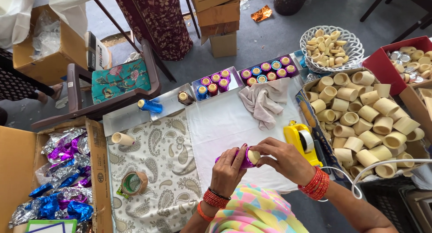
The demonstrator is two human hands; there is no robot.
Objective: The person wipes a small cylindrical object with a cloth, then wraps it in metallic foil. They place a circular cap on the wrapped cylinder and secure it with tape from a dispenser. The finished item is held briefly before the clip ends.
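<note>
Cloths (225,125) cover the tabletop amid boxes on grey floor; left hand (228,170) and right hand (283,159) both grip a purple cup (246,158).

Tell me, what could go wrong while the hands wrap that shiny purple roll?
The purple foil on the roll looks thin, so the left hand or right hand might tear or crease it. The yellow tape dispenser sits close by the right hand, and a sleeve or wrist could perhaps knock it.
</note>
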